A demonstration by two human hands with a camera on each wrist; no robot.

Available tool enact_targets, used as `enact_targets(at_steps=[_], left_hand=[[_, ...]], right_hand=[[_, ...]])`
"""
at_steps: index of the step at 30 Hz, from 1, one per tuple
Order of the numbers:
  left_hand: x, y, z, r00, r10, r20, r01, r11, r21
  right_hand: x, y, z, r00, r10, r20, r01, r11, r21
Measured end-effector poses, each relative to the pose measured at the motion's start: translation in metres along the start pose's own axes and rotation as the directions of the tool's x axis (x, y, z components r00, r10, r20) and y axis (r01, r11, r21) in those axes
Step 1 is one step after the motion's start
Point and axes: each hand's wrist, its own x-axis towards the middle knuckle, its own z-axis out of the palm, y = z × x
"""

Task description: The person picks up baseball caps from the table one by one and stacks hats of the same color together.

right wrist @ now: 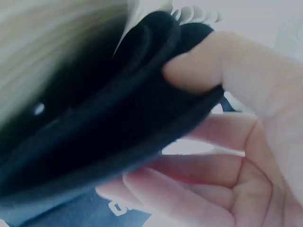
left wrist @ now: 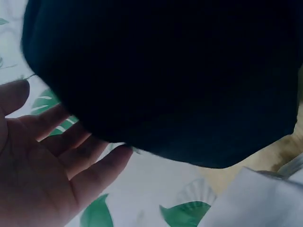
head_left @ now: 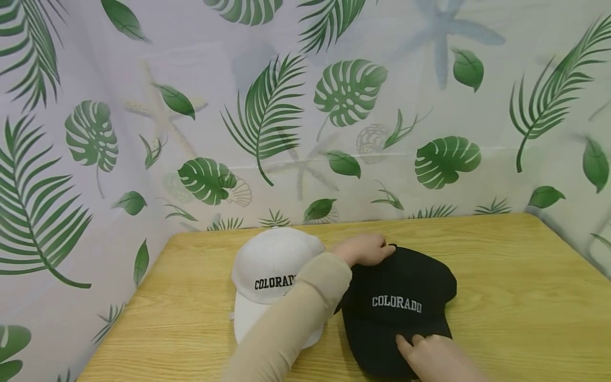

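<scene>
A black baseball cap (head_left: 401, 276) with white COLORADO lettering is on the right half of the table, its brim toward me. My right hand (head_left: 441, 358) pinches the brim, thumb on the underside and fingers on top, as the right wrist view shows of the hand (right wrist: 236, 161). At the crown's upper left edge is my left hand (head_left: 365, 249). In the left wrist view its fingers reach fairly straight to the edge of the dark crown (left wrist: 170, 85), with the thumb apart. A white baseball cap (head_left: 272, 260) with black COLORADO lettering sits left, partly hidden by my left sleeve.
Both caps are on a yellow wood-grain table (head_left: 515, 297). A white cloth backdrop (head_left: 296, 132) printed with green leaves rises behind the table and along its sides. My left forearm, in a cream sleeve (head_left: 296, 318), crosses in front of the white cap.
</scene>
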Motion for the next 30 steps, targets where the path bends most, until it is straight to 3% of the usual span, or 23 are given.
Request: enact_targets(at_steps=[3, 10, 13, 22, 25, 30], left_hand=[[0.006, -0.001, 0.005, 1.0, -0.03, 0.003, 0.031, 0.998, -0.046], [0.019, -0.01, 0.01, 0.997, -0.075, 0.025, 0.076, 0.996, -0.049], [0.024, -0.013, 0.011, 0.996, -0.078, 0.03, 0.081, 0.99, -0.117], [0.037, -0.017, 0.021, 0.998, -0.058, 0.018, 0.06, 0.949, -0.308], [0.038, -0.019, 0.025, 0.998, -0.063, 0.007, 0.061, 0.926, -0.372], [0.038, -0.019, 0.028, 0.996, -0.087, -0.032, 0.067, 0.913, -0.402]], right_hand=[[-0.001, 0.003, 0.0, 1.0, 0.005, -0.001, -0.005, 1.0, -0.025], [-0.005, 0.006, -0.002, 0.998, -0.06, -0.015, 0.06, 0.998, 0.009], [-0.007, 0.008, 0.001, 0.996, -0.086, -0.024, 0.087, 0.995, 0.039], [-0.006, 0.01, 0.005, 0.997, 0.04, 0.063, -0.045, 0.996, 0.081], [-0.006, 0.009, 0.006, 0.995, 0.054, 0.078, -0.061, 0.994, 0.096], [-0.005, 0.007, 0.007, 0.996, 0.036, 0.078, -0.042, 0.996, 0.081]])
